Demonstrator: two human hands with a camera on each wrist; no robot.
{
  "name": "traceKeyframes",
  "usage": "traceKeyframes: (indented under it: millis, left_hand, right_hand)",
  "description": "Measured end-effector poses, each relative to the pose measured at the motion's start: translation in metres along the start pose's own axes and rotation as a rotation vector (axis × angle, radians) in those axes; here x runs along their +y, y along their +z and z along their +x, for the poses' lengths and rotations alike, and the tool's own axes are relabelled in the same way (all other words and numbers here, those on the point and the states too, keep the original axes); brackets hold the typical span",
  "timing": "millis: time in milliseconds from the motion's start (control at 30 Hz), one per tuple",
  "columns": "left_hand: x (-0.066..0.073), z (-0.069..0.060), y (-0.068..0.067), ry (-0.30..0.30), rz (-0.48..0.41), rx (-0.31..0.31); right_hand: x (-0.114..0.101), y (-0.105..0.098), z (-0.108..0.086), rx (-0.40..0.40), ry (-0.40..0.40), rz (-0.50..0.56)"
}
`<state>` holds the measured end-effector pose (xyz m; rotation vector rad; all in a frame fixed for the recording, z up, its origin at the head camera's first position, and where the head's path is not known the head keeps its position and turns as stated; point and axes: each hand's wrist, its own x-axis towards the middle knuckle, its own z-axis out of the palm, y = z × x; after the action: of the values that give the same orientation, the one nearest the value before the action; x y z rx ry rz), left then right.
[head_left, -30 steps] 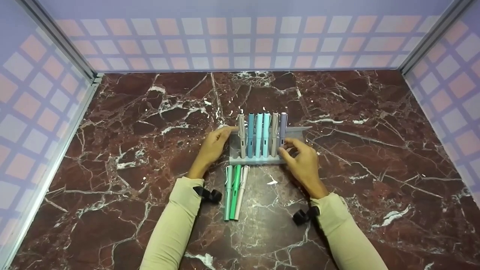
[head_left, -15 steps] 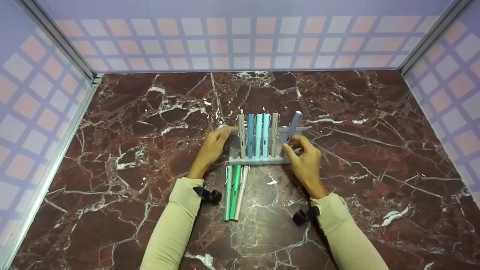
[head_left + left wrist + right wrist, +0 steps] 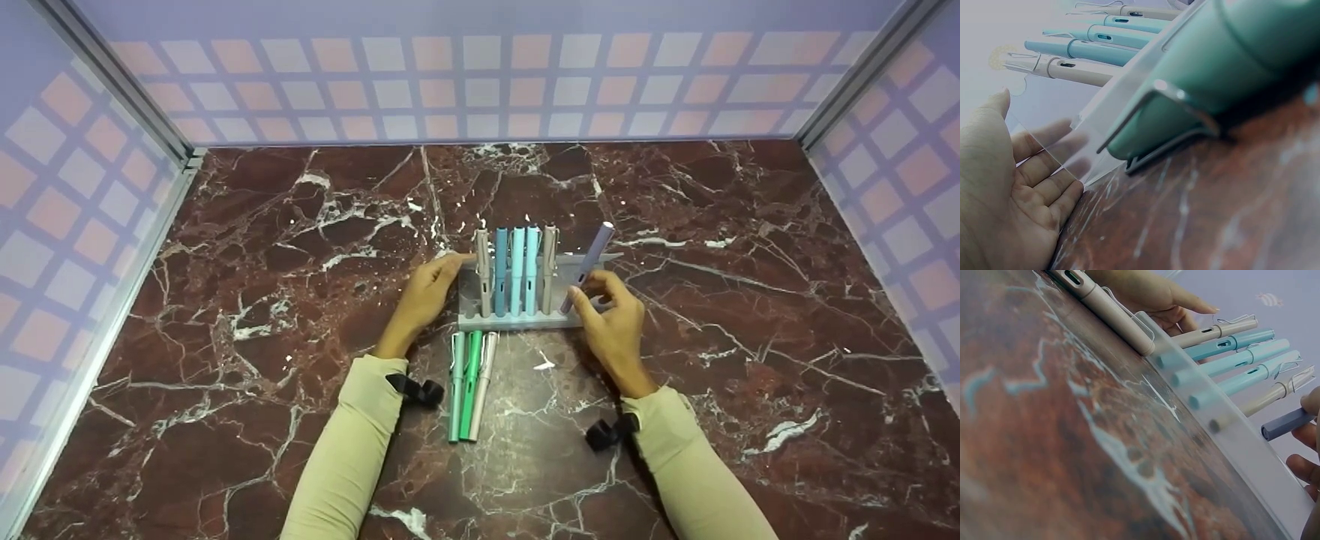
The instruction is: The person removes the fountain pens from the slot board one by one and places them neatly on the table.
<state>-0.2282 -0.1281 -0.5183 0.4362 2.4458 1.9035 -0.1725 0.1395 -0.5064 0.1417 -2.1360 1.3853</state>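
Observation:
A clear pen stand (image 3: pixel 517 322) holds a row of several capped pens (image 3: pixel 517 270) in grey-beige, teal and light blue. My right hand (image 3: pixel 613 322) pinches a purple pen (image 3: pixel 597 247) near its lower end, tilted right at the stand's right side. In the right wrist view, the end of the purple pen (image 3: pixel 1286 424) shows apart from the row. My left hand (image 3: pixel 427 292) touches the stand's left end. In the left wrist view, its fingers (image 3: pixel 1047 174) lie loosely bent behind the clear panel (image 3: pixel 1081 152), with the thumb beside the panel's edge.
Three loose pens lie side by side in front of the stand: a pale green pen (image 3: pixel 457 390), a bright green pen (image 3: pixel 470 386) and a silvery pink pen (image 3: pixel 484 386). The dark red marbled tabletop (image 3: pixel 300 300) meets a checkered back wall (image 3: pixel 480 82).
The purple pen was upright at the row's right end. My right hand has tilted it rightward, away from the neighbouring pen. The left hand has stayed in place.

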Motion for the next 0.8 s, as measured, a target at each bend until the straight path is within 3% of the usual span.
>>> traceKeyframes:
  millis: [233, 800]
  left_hand:
    - [0.001, -0.001, 0.0, -0.002, 0.022, -0.003]
    - [0.001, -0.001, 0.0, -0.02, 0.023, -0.005]
  right_hand:
    - [-0.026, -0.007, -0.002, 0.02, -0.007, 0.025]
    - [-0.031, -0.016, -0.014, -0.021, 0.018, 0.07]
